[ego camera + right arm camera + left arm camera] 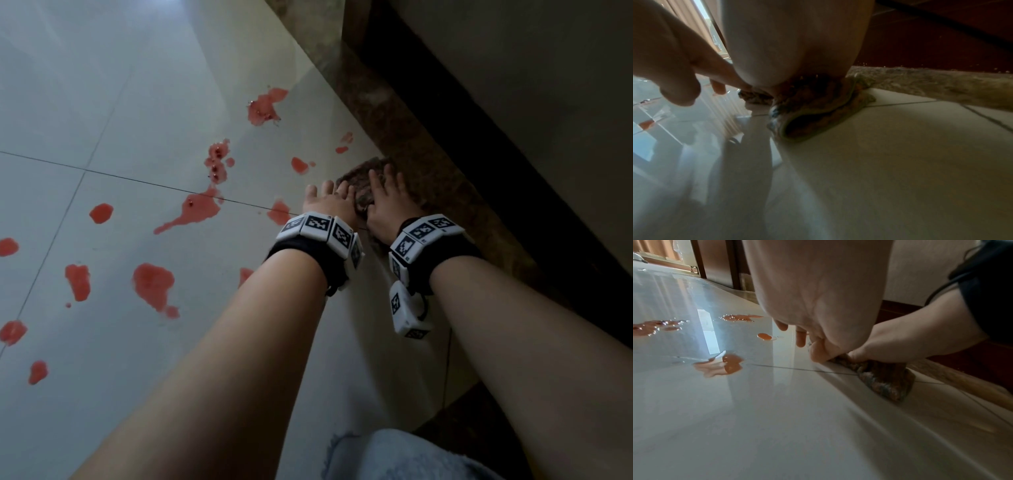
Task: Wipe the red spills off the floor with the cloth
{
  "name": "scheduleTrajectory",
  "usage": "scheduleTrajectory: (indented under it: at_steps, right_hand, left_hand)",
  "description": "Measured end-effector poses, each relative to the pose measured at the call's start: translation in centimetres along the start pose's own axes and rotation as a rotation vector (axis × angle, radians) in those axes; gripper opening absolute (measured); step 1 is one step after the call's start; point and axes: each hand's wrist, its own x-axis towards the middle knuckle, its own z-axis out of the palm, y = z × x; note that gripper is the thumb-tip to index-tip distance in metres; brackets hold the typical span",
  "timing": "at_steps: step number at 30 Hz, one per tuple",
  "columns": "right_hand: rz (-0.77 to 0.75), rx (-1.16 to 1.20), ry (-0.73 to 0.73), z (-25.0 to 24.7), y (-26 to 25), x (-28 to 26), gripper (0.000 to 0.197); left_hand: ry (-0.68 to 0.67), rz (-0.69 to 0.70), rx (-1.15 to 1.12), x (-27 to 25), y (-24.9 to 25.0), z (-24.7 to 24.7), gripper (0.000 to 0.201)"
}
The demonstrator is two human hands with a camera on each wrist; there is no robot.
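Note:
Several red spills (pixel 202 212) lie scattered over the glossy pale tile floor (pixel 102 85); the closest one (pixel 279 212) sits just left of my left hand. A crumpled brownish cloth (pixel 359 174) lies on the floor against the speckled brown strip. My right hand (pixel 383 202) presses flat on top of it with fingers spread. My left hand (pixel 325 202) is beside it with straight fingers, its thumb touching the cloth's left edge (pixel 885 381). In the left wrist view, red puddles (pixel 731 365) glisten left of the hands. In the right wrist view, the folded cloth (pixel 813 113) bulges from under my palm (pixel 793 48).
A speckled brown stone strip (pixel 394 113) runs diagonally along the right, with a dark skirting (pixel 479 137) and a wall behind it. Thin tile joints cross the floor. My denim-covered knee (pixel 411 455) is at the bottom. A doorway (pixel 684 261) stands far off.

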Motion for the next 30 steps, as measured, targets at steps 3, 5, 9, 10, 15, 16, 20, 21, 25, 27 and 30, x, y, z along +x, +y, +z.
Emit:
scheduleTrajectory:
  at_steps: [3, 5, 9, 10, 15, 16, 20, 21, 25, 27, 30]
  right_hand:
    - [0.030, -0.008, -0.017, 0.3, 0.3, -0.9, 0.068]
    - [0.044, -0.016, -0.027, 0.5, 0.5, -1.4, 0.069]
    - [0.066, -0.036, -0.071, 0.9, 0.7, -2.5, 0.071]
    - [0.072, -0.041, -0.084, 1.0, 0.7, -2.8, 0.071]
    - [0.060, -0.002, -0.138, 1.2, 0.7, -3.6, 0.064]
    - [0.051, 0.006, -0.148, 1.1, 0.7, -3.7, 0.063]
    - [0.010, 0.025, -0.202, 1.0, 0.2, -4.2, 0.060]
    - [-0.003, 0.016, -0.210, 1.0, 0.1, -4.3, 0.060]
    - [-0.032, 0.013, -0.163, 1.5, -0.8, -4.1, 0.063]
    - [0.001, 0.055, -0.099, 1.9, -1.6, -3.7, 0.065]
    - [0.115, 0.115, -0.011, 2.1, -2.6, -3.1, 0.065]
  left_hand:
    - [0.022, 0.026, -0.016, -0.4, 0.3, 0.3, 0.061]
    - [0.026, 0.042, -0.017, -0.8, 0.5, 0.5, 0.061]
    - [0.048, 0.094, 0.011, -1.6, 0.5, 0.9, 0.062]
    - [0.057, 0.105, 0.023, -1.9, 0.4, 1.1, 0.061]
    - [0.162, 0.197, 0.094, -3.3, 0.1, 2.1, 0.052]
    - [0.168, 0.208, 0.096, -3.5, 0.0, 2.2, 0.049]
    - [0.168, 0.231, 0.117, -4.4, -0.6, 2.4, 0.044]
    - [0.176, 0.236, 0.129, -4.6, -0.8, 2.6, 0.044]
    - [0.181, 0.186, 0.117, -5.0, -1.7, 3.4, 0.053]
    - [0.138, 0.144, 0.081, -4.8, -1.8, 3.5, 0.062]
    - [0.128, 0.138, 0.036, -3.6, -1.8, 2.6, 0.062]
